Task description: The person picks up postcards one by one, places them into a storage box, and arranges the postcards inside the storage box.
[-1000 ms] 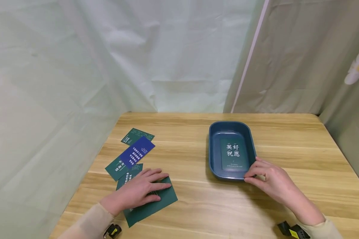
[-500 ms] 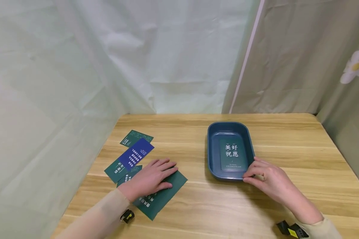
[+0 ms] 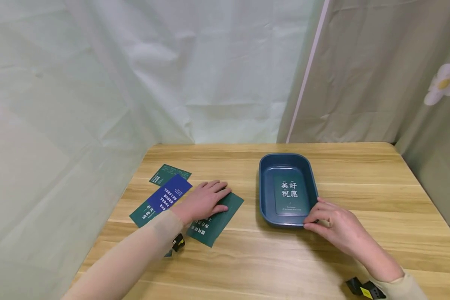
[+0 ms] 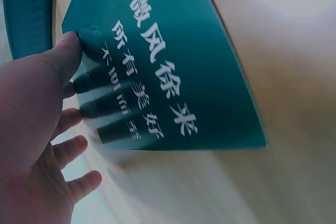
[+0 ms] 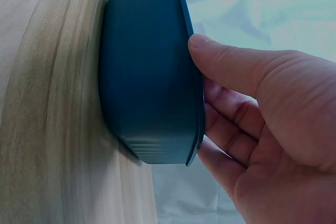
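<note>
My left hand point(image 3: 204, 202) pinches a dark green card point(image 3: 225, 218) with white Chinese characters, its thumb on the printed face. The left wrist view shows the card point(image 4: 173, 77) tilted, one edge between thumb and fingers. On the right, my right hand point(image 3: 337, 227) grips the near right corner of a dark blue rectangular tray point(image 3: 260, 191). Its thumb lies on the rim of the tray point(image 5: 149, 66) in the right wrist view, fingers on the inner side. A green card point(image 3: 291, 200) with white characters lies flat in the tray.
At the table's left lie a blue card point(image 3: 168, 193) and a green card point(image 3: 144, 214) it overlaps, with another green card point(image 3: 161, 176) behind. The left forearm hides part of this group. Curtains hang beyond the wooden table point(image 3: 360, 175).
My left hand has moved forward and to the right with the green card, away from the other cards, and the card has turned. My right hand has stayed on the tray's corner.
</note>
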The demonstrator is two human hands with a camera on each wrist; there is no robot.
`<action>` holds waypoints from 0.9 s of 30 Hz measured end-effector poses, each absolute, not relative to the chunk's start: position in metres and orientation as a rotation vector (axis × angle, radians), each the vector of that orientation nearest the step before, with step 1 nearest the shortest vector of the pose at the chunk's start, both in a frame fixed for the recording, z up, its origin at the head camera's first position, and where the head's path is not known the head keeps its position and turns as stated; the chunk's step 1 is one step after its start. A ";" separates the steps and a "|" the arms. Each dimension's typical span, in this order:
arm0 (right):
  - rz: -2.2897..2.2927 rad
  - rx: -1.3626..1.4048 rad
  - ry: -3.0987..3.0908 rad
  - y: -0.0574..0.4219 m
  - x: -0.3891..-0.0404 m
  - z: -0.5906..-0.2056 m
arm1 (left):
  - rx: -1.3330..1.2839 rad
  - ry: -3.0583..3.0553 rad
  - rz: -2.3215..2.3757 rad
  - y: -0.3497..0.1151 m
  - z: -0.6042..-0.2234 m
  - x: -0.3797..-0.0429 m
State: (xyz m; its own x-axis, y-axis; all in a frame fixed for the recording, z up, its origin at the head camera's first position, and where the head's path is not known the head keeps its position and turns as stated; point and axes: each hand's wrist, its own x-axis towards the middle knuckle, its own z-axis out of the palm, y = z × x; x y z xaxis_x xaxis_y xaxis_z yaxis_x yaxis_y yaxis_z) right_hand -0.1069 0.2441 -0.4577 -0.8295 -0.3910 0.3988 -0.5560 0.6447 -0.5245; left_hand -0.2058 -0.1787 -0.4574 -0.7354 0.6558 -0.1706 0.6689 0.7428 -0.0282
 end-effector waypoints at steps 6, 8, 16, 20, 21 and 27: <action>0.960 0.767 -2.623 0.245 -0.107 -0.457 | 1.012 2.807 -0.135 -0.166 -0.454 -0.228; 0.960 0.766 -2.622 0.245 -0.107 -0.457 | 0.971 2.810 -0.110 -0.163 -0.456 -0.236; 0.944 0.780 -2.601 0.244 -0.108 -0.458 | 0.827 2.835 -0.085 -0.151 -0.458 -0.256; 0.942 0.787 -2.588 0.244 -0.108 -0.459 | 0.803 2.835 -0.038 -0.150 -0.456 -0.260; 0.943 0.790 -2.588 0.244 -0.108 -0.459 | 0.794 2.829 -0.005 -0.150 -0.454 -0.261; 0.953 0.801 -2.589 0.243 -0.109 -0.458 | 0.763 2.755 0.166 -0.160 -0.433 -0.255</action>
State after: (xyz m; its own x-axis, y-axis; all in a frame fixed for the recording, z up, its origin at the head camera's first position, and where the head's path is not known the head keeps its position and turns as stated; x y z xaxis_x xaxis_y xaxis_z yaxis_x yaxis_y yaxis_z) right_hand -0.1088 0.2428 -0.4582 -0.8113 -0.4057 0.4210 -0.5818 0.6310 -0.5131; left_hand -0.2553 -0.1603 -0.4329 -0.8222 0.5188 -0.2342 0.4869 0.8541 0.1827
